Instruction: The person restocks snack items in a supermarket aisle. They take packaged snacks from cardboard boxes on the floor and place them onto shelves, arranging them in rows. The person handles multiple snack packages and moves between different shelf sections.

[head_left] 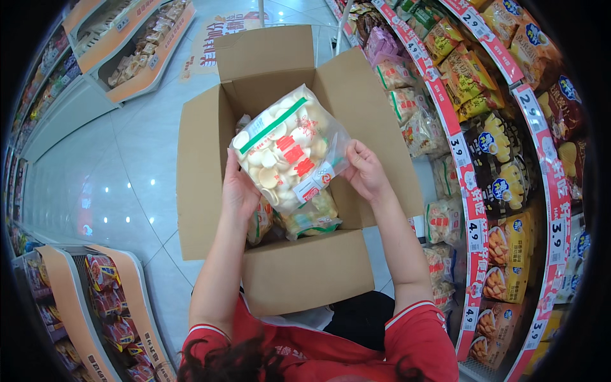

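Observation:
Between my hands is a clear plastic bag of pale round chips (270,159), with a green stripe and red print, tilted above an open cardboard box (273,272). My left hand (240,188) grips its lower left edge, the fingers partly hidden beneath. At the bag's right corner, my right hand (366,170) pinches the loose plastic between thumb and fingers. Lower in the box lie more snack bags (312,215), some covered by the held bag. All the box's flaps are folded outward.
Close on the right stands a tall shelf rack (455,137) with bagged snacks behind price strips. Similar clear bags (442,221) fill its lowest level. Display shelves stand at the upper left (149,54) and lower left (130,286). Pale floor tiles (121,172) stretch between them.

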### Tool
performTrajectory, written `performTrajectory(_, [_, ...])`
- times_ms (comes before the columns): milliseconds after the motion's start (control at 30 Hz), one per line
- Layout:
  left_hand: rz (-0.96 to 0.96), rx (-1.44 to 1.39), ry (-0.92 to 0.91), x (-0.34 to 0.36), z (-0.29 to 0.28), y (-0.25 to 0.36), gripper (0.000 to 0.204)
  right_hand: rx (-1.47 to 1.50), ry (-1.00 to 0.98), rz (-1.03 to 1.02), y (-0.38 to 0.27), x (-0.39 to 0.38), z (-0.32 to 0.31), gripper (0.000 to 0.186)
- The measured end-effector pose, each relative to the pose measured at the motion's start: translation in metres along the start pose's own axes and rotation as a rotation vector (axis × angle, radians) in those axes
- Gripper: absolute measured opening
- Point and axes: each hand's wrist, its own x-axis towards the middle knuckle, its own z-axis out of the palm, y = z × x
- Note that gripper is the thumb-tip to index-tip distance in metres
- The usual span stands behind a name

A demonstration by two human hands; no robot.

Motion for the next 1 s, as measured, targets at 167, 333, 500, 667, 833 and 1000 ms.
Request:
performTrajectory(167, [-0.163, 0.210, -0.101, 0.000, -0.002, 0.015, 0.059, -0.198, 0.127, -0.051, -0.044, -0.029, 0.009, 0.016])
performTrajectory(333, [-0.169, 0.585, -0.464, -0.015, 0.016, -0.014, 0.081, -0.428, 0.199, -0.022, -0.061, -0.029, 0.036, 0.024])
performTrajectory(500, [-0.282, 0.326, -0.272, -0.036, 0.014, -0.049, 0.070, -0.602, 0.449, -0.039, -0.088, -0.048, 0.043, 0.022])
performTrajectory(667, [-0.167, 0.226, -0.188, -0.037, -0.008, -0.055, 0.069, -1.126, 0.138, -0.260, -0.100, -0.102, 0.055, 0.013])
performTrajectory(833, [-0.041, 0.241, -0.172, -0.042, -0.012, -0.057, 0.074, -1.473, 0.092, -0.388, -0.077, -0.119, 0.046, 0.005])
performTrajectory(1000, [-0.022, 0.200, -0.183, -0.045, -0.009, -0.062, 0.076, -0.374, 0.613, -0.345, -0.062, -0.112, 0.040, 0.007])
